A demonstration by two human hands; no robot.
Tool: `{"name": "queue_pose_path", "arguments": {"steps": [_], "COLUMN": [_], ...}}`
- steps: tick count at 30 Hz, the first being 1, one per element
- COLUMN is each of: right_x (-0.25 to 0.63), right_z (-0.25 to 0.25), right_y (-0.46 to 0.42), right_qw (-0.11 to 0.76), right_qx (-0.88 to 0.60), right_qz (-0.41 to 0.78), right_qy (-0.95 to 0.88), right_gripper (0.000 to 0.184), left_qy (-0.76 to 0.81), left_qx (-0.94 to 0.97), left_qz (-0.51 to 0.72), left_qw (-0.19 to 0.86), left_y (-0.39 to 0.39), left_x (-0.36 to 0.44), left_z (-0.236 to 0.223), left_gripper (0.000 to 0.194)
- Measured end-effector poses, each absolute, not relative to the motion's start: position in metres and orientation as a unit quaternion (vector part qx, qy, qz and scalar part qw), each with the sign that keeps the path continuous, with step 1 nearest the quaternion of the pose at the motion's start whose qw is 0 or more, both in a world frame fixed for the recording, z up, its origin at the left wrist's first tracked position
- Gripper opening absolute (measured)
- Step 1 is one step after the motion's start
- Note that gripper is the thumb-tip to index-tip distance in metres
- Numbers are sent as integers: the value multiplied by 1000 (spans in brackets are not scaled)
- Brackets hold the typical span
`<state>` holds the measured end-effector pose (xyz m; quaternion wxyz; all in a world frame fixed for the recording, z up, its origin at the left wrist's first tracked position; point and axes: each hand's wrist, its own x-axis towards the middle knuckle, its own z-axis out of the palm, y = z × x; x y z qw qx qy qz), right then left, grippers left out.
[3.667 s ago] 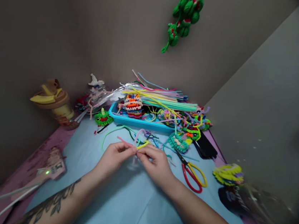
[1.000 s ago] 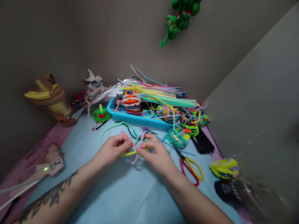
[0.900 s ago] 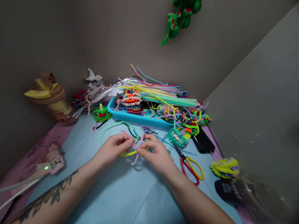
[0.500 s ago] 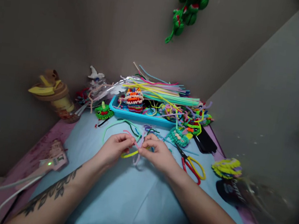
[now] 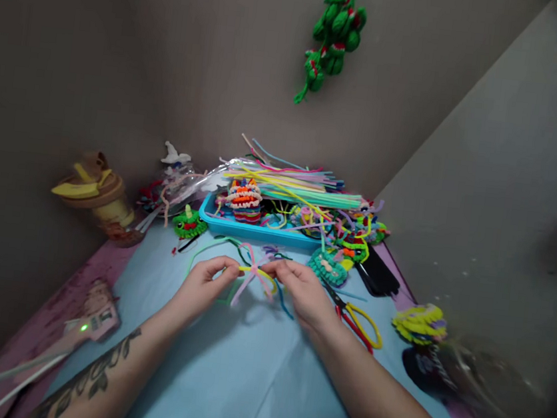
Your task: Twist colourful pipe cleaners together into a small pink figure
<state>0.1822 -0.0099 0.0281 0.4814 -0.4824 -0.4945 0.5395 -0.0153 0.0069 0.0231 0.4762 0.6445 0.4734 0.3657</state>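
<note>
My left hand [image 5: 207, 283] and my right hand [image 5: 303, 290] are held apart over the light blue mat [image 5: 239, 379]. Between them stretches a twisted bunch of pipe cleaners [image 5: 253, 274], pink and yellow with loose ends sticking out. Each hand pinches one end of the bunch with thumb and fingers. Loose green and blue pipe cleaners [image 5: 214, 245] lie on the mat just beyond my hands.
A blue tray [image 5: 256, 231] of pipe cleaners and craft figures stands at the back. Red and yellow scissors [image 5: 359, 322] lie right of my right hand. A glue gun [image 5: 95, 319] with a green light rests at the left. A green figure [image 5: 336, 31] hangs on the wall.
My hands have drawn apart, stretching the pipe cleaner bunch between them; earlier they were close together working on it. The view has tilted slightly.
</note>
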Motion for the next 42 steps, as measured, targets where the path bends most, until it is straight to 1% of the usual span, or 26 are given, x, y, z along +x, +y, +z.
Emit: {"name": "queue_pose_path", "arguments": {"steps": [3, 5, 7, 10, 12, 15, 18, 19, 21, 23, 25, 33, 37, 42], "right_x": [192, 197, 198, 193, 188, 183, 181, 181, 181, 181, 181, 182, 184, 186], "right_z": [32, 36, 39, 42, 43, 40, 34, 33, 30, 28, 27, 28, 28, 27], "right_y": [-7, -6, -7, -12, -15, -18, -19, -19, -19, -19, -20, -19, -19, -19], "right_qw": [480, 467, 443, 391, 368, 391, 413, 406, 380, 358, 346, 312, 297, 287], "right_qx": [-503, -505, -496, -488, -488, -492, -484, -479, -471, -465, -463, -456, -455, -444], "right_qz": [471, 406, 355, 319, 303, 249, 166, 145, 119, 106, 101, 73, 60, 27], "right_qy": [-543, -602, -656, -712, -732, -737, -754, -765, -787, -803, -810, -830, -837, -848], "right_gripper": [33, 25, 17, 9, 12, 16, 16, 16, 15, 15, 15, 17, 19, 18], "left_qy": [459, 450, 440, 434, 443, 462, 478, 484, 493, 495, 489, 449, 435, 436], "left_qx": [632, 636, 649, 663, 659, 645, 644, 649, 659, 652, 635, 545, 510, 480], "left_qz": [391, 405, 411, 407, 408, 425, 451, 449, 433, 416, 403, 370, 378, 362], "left_qw": [487, 478, 466, 454, 450, 436, 392, 378, 368, 397, 442, 603, 638, 670], "left_y": [11, 13, 13, 13, 12, 9, 4, 3, 0, -1, 0, 4, 6, 5], "left_x": [-22, -24, -24, -24, -23, -19, -15, -13, -10, -8, -7, -12, -12, -11], "left_z": [22, 22, 22, 20, 19, 19, 26, 29, 35, 38, 39, 29, 24, 25], "left_gripper": [27, 25, 24, 23, 23, 22, 33, 33, 25, 19, 17, 23, 24, 32]}}
